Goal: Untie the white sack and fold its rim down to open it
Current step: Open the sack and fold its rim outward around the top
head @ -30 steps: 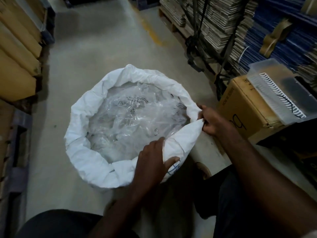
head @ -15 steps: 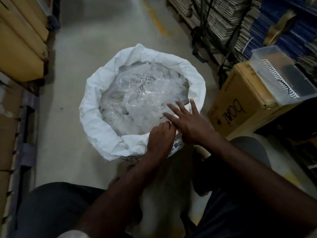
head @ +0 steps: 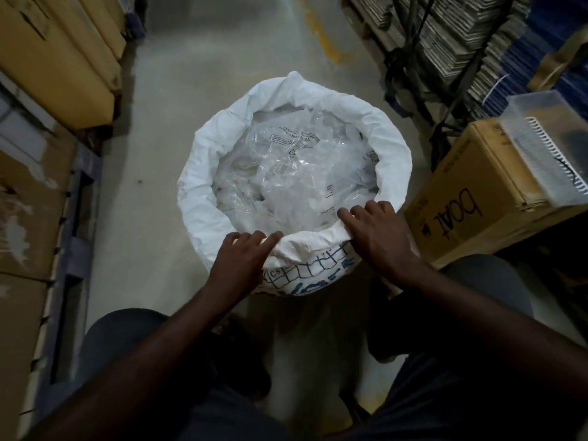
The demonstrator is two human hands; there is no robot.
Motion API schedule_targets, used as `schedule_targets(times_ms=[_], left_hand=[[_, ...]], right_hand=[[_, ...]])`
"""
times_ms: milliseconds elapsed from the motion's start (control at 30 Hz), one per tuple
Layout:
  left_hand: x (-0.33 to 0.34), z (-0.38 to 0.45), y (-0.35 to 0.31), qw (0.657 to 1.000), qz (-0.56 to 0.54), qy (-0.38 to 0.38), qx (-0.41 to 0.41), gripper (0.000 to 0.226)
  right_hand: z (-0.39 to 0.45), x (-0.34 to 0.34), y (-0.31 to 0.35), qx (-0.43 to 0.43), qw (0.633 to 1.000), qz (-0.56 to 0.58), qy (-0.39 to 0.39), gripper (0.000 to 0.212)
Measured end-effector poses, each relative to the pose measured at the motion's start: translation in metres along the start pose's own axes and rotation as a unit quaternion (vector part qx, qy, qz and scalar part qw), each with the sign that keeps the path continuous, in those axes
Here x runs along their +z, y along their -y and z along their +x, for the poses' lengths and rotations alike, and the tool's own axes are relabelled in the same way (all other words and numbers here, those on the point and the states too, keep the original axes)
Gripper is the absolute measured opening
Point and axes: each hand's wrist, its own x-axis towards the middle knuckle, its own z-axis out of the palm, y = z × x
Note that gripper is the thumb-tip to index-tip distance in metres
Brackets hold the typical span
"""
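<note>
The white sack (head: 393,148) stands open on the concrete floor in front of my knees. Its rim is rolled down all around into a thick collar. Crumpled clear plastic bags (head: 292,173) with printed labels fill it to the top. My left hand (head: 241,259) holds the near rim, fingers curled over the fold. My right hand (head: 378,237) grips the near-right rim, fingers hooked over its inner edge. Blue grid printing shows on the sack wall between my hands.
A cardboard box marked "boat" (head: 471,198) stands close to the sack's right, with a clear plastic tray (head: 547,148) on top. Strapped stacks of flat cardboard (head: 445,33) line the right side. Brown boxes (head: 57,58) on pallets line the left. The aisle floor (head: 222,43) runs ahead.
My right hand went from flat and open above the sack to gripping the near-right rim. My left hand stayed on the near rim. The view tilted down and the near fold sits lower.
</note>
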Motion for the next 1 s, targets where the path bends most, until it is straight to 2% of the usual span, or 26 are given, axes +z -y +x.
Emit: schedule_targets(times_ms=[67,233,267,367,467,567,667,733,800,867,933,1000], left_hand=[[0.004,-0.002,-0.001,0.999,0.028,-0.039,-0.015,0.079],[0.016,-0.007,-0.024,0.988,-0.001,-0.156,0.000,0.053],[0.014,-0.008,-0.027,0.986,-0.009,-0.167,0.001,0.049],[0.009,-0.008,-0.026,0.983,-0.036,-0.179,0.000,0.052],[0.003,-0.013,-0.011,0.986,-0.089,-0.130,0.049,0.066],[-0.009,-0.020,0.013,0.984,-0.145,-0.020,0.098,0.076],[-0.022,-0.017,0.046,0.987,-0.087,0.046,0.130,0.067],[-0.030,-0.015,0.061,0.982,-0.078,0.104,0.135,0.081],[-0.037,-0.015,0.072,0.977,-0.132,0.094,0.138,0.089],[-0.039,-0.016,0.085,0.976,-0.150,0.061,0.149,0.089],[-0.038,-0.016,0.095,0.983,-0.057,0.074,0.156,0.110],[-0.031,-0.014,0.100,0.985,0.044,0.055,0.159,0.127]], right_hand=[[-0.004,-0.001,0.020,-0.026,0.999,0.011,0.046,0.067],[0.005,-0.009,0.083,-0.095,0.991,0.051,0.073,0.085],[0.011,-0.011,0.091,-0.092,0.990,0.059,0.084,0.082],[0.028,-0.015,0.098,-0.087,0.992,0.066,0.063,0.049],[0.033,-0.012,0.095,-0.117,0.990,0.072,0.036,0.042],[0.027,0.001,0.097,-0.139,0.989,0.049,-0.012,0.033],[0.022,0.009,0.109,-0.129,0.989,0.041,-0.065,0.026],[0.021,0.009,0.114,-0.119,0.989,0.045,-0.070,0.024],[0.019,0.010,0.113,-0.110,0.991,0.043,-0.056,0.020],[0.015,0.012,0.108,-0.112,0.992,0.038,-0.041,0.026],[0.012,0.012,0.105,-0.119,0.992,0.044,-0.028,0.032],[0.012,0.009,0.107,-0.126,0.990,0.049,-0.030,0.033]])
